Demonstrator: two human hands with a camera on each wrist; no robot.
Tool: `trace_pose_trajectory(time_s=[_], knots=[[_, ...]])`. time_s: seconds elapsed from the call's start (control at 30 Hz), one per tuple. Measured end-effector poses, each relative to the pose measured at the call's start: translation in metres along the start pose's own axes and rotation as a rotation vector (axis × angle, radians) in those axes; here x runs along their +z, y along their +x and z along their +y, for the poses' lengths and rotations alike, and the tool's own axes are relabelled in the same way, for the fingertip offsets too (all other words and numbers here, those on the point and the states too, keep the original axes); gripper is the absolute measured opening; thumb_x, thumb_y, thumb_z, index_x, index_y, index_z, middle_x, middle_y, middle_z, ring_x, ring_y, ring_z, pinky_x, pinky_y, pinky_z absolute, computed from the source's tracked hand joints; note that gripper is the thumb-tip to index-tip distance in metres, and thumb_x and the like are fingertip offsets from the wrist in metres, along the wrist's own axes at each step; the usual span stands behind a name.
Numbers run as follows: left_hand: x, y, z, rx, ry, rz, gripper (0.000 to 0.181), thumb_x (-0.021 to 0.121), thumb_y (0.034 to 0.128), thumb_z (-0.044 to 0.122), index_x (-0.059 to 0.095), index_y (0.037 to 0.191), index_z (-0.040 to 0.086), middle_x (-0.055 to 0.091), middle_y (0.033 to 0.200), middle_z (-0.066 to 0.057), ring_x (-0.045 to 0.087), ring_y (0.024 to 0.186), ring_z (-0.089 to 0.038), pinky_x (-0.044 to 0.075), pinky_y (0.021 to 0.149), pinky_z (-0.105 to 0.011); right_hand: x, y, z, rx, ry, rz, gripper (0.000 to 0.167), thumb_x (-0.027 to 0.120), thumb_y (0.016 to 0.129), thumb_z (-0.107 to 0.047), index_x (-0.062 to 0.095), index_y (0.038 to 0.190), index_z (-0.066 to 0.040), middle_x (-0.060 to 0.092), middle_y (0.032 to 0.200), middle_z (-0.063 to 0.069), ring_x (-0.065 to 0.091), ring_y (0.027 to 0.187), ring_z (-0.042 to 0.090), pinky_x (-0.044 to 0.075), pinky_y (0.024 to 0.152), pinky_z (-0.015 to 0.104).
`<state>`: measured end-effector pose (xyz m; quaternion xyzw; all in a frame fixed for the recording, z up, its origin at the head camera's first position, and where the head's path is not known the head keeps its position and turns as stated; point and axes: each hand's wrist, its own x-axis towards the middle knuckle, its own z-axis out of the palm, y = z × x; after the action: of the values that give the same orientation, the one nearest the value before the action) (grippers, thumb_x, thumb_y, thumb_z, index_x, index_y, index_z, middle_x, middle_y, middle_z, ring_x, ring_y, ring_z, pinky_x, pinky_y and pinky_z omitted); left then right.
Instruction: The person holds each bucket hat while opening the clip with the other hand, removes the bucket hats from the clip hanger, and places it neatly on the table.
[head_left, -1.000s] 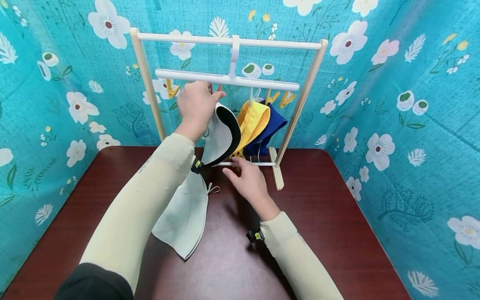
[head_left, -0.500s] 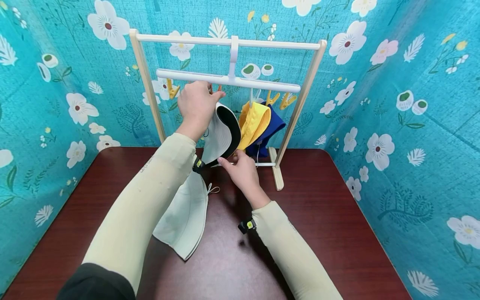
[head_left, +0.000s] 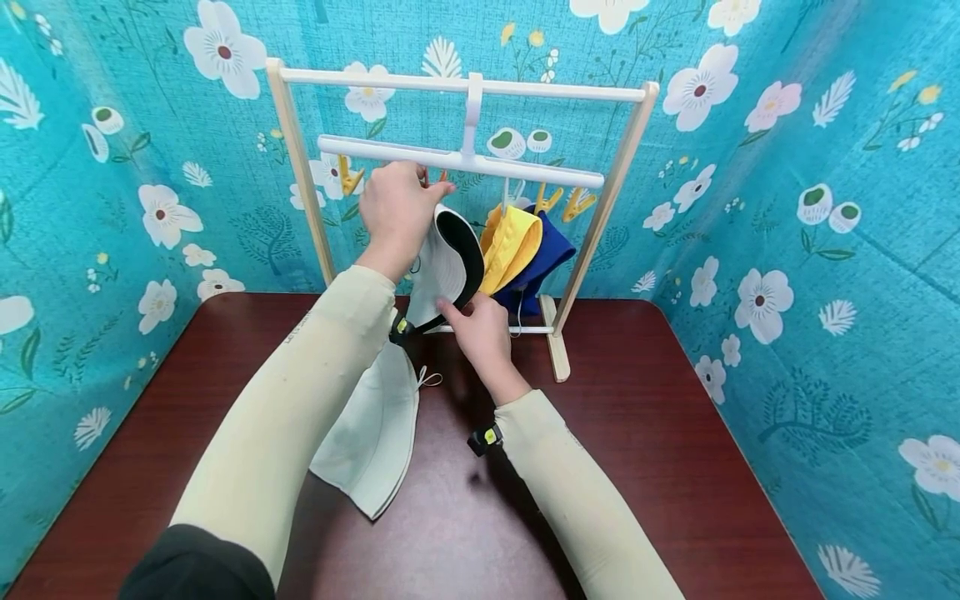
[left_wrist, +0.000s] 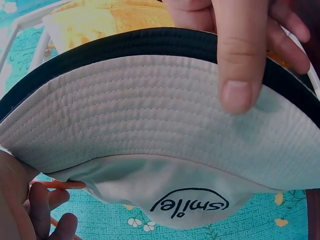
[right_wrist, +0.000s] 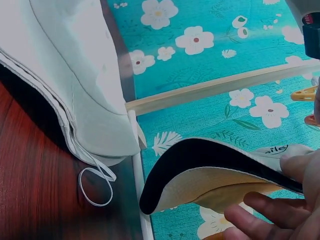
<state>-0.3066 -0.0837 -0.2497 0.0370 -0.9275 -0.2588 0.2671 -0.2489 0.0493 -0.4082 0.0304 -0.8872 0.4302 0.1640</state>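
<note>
- Nearest on the dark table (head_left: 615,467) lies a second pale hat (head_left: 371,442), partly covered from the head view by the left sleeve (head_left: 288,400). Its cord loop (right_wrist: 80,184) sticks out, so a lowered arm could catch it and drag this hat.
- Farther, the right hand (head_left: 482,333) pinches the lower brim of the smile hat (head_left: 446,279), thumb on the pale side, fingers behind. If it pulls too strongly, I think the upper end could slip free.
- The smile hat is held up between both hands, below the white hanger (head_left: 540,169). Its cloth seems soft, so uneven holding may twist it.
- The left hand (head_left: 397,208) grasps its upper end. The orange clip (left_wrist: 65,185) is at these fingers; whether they also squeeze it, I cannot tell. If the clip bites only a thin edge, the hat may drop when the fingers loosen.
- Just beside, the yellow hat (head_left: 512,246) and the blue hat (head_left: 551,250) hang overlapped. A wide swing could push them loose.
- The hanger slopes slightly down to the right, hooked on the rack (head_left: 626,150). A hard downward pull could tip it, or rock the rack.
</note>
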Motion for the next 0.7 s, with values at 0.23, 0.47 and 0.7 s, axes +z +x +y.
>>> trace_pose_trajectory(time_s=[0.23, 0.47, 0.7], knots=[[-0.0021, -0.0007, 0.0023, -0.012, -0.008, -0.013, 0.046, 0.069, 0.0899, 0.062, 0.065, 0.078, 0.018, 0.054, 0.063, -0.001, 0.054, 0.06, -0.019, 0.032, 0.049, -0.032, 0.0007, 0.0002, -0.0014, -0.09, -0.036, 0.059, 0.034, 0.069, 0.094, -0.044, 0.062, 0.072, -0.019, 0.053, 0.056, -0.002, 0.055, 0.058, 0.018, 0.038, 0.049, 0.034], [-0.0053, -0.0006, 0.0015, -0.004, -0.018, -0.032, 0.048, 0.069, 0.0893, 0.063, 0.065, 0.076, 0.017, 0.051, 0.06, -0.002, 0.051, 0.06, -0.02, 0.031, 0.049, -0.031, -0.0013, -0.005, -0.0028, -0.249, -0.212, 0.092, 0.048, 0.068, 0.098, -0.034, 0.046, 0.059, -0.016, 0.044, 0.049, 0.002, 0.055, 0.049, 0.024, 0.038, 0.044, 0.038], [-0.0059, -0.0013, 0.0016, 0.01, -0.007, -0.038, 0.051, 0.068, 0.0878, 0.066, 0.064, 0.072, 0.019, 0.051, 0.057, -0.001, 0.052, 0.06, -0.019, 0.032, 0.05, -0.032, -0.0043, -0.0041, -0.0023, -0.432, -0.394, 0.078, 0.044, 0.063, 0.102, -0.028, 0.049, 0.062, -0.017, 0.05, 0.054, 0.004, 0.064, 0.056, 0.027, 0.048, 0.049, 0.043]])
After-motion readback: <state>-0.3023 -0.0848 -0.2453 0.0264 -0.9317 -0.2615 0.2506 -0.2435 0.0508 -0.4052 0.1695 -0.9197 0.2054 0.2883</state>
